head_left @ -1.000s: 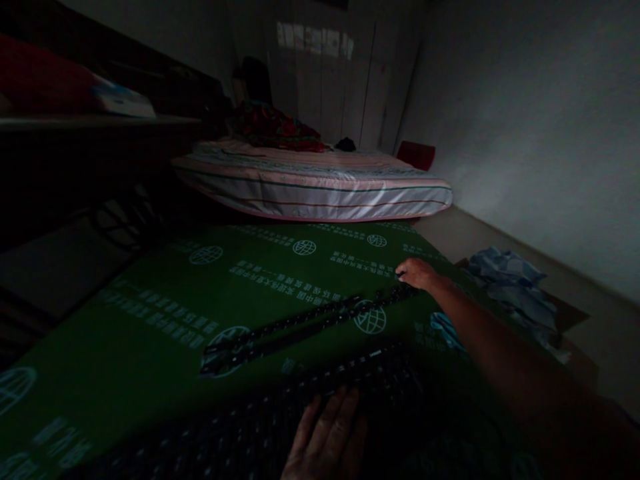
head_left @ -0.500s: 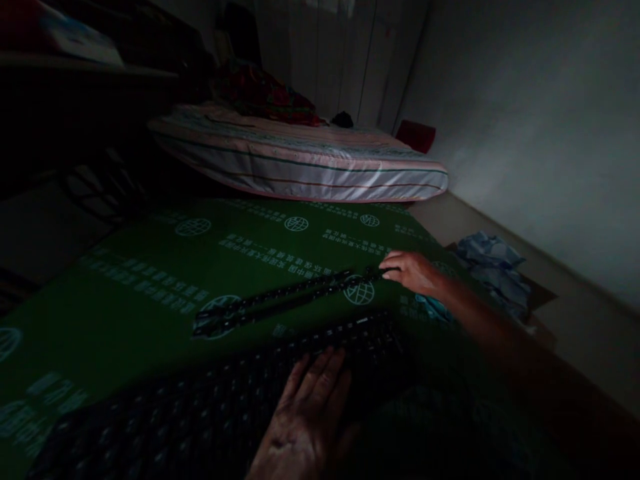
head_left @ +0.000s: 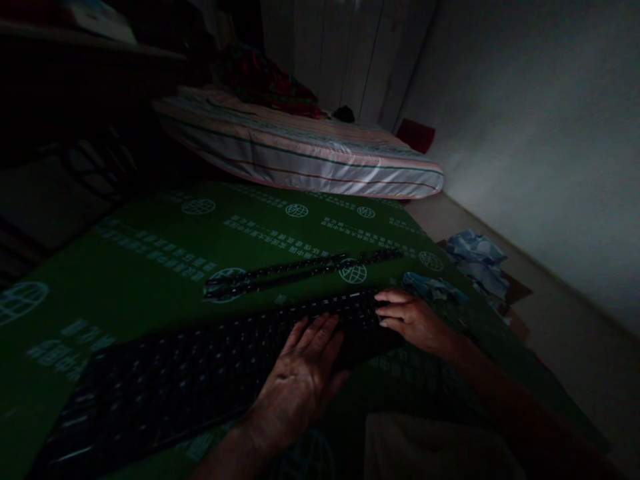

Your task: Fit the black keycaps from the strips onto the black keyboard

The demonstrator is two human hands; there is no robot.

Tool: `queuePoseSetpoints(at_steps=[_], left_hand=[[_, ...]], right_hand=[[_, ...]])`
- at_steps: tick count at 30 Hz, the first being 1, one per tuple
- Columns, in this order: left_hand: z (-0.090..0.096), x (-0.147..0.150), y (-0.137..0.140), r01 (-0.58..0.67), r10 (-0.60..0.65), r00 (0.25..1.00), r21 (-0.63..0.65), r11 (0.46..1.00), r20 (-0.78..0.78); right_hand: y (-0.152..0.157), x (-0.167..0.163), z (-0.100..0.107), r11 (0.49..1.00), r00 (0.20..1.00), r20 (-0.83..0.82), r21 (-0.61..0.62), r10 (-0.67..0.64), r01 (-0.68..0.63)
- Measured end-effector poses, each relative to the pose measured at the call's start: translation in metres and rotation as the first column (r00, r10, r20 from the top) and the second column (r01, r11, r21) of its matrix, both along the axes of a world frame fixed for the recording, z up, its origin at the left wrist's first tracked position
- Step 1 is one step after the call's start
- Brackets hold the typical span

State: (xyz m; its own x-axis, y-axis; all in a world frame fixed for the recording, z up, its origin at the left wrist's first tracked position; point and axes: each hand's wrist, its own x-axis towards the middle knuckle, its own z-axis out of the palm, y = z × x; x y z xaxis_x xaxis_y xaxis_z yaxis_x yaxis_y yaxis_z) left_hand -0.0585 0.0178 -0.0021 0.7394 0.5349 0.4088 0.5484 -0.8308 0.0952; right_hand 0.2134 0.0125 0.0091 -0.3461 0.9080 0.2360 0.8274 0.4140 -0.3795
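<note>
A black keyboard [head_left: 175, 377] lies at a slant across a green printed board [head_left: 130, 293]. My left hand [head_left: 300, 370] rests palm down on it, fingers stretched over the keys right of the middle. At the keyboard's right end is my right hand [head_left: 413, 319], its bent fingers apart and their tips touching the keys there. No held thing shows between them, though the dark hides the fine detail. Beyond the keyboard, small black keycaps [head_left: 295, 265] lie in two long rows, bunched at the left end.
A crumpled light-blue bag [head_left: 434, 288] lies right of the keyboard. Blue-and-white cloth or plastic [head_left: 477, 257] is heaped on the floor by the wall. A striped mattress [head_left: 310, 160] stands beyond the board, and a dark table [head_left: 90, 50] is at the far left.
My right hand has left the right end of the keycap rows and come back toward me onto the keyboard. My left hand still rests on the keys. The view has shifted slightly.
</note>
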Motion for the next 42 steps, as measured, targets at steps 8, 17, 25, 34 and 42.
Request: queuePoseSetpoints(at_steps=[8,17,25,34,42], left_hand=[[0.004,0.001,-0.002,-0.007,0.008,1.0,-0.053,0.999,0.017],[-0.002,0.001,-0.001,-0.006,0.006,1.0,-0.047,0.999,0.001],[-0.001,0.001,-0.002,-0.005,0.006,1.0,-0.05,0.999,0.016],[-0.002,0.002,-0.002,-0.004,0.005,1.0,-0.056,0.998,0.006],[0.002,0.002,-0.002,-0.007,0.006,1.0,-0.071,0.997,-0.013]], right_hand=[[-0.002,0.002,-0.011,0.996,0.999,-0.039,0.085,-0.001,0.004],[-0.003,0.003,-0.013,0.992,0.999,-0.04,0.13,0.004,0.002],[-0.008,0.003,-0.014,0.992,0.998,-0.068,0.128,-0.012,0.021],[-0.008,0.003,-0.014,0.993,0.996,-0.092,0.116,-0.019,0.03],[-0.01,0.002,-0.016,0.991,0.993,-0.112,0.127,-0.033,0.047]])
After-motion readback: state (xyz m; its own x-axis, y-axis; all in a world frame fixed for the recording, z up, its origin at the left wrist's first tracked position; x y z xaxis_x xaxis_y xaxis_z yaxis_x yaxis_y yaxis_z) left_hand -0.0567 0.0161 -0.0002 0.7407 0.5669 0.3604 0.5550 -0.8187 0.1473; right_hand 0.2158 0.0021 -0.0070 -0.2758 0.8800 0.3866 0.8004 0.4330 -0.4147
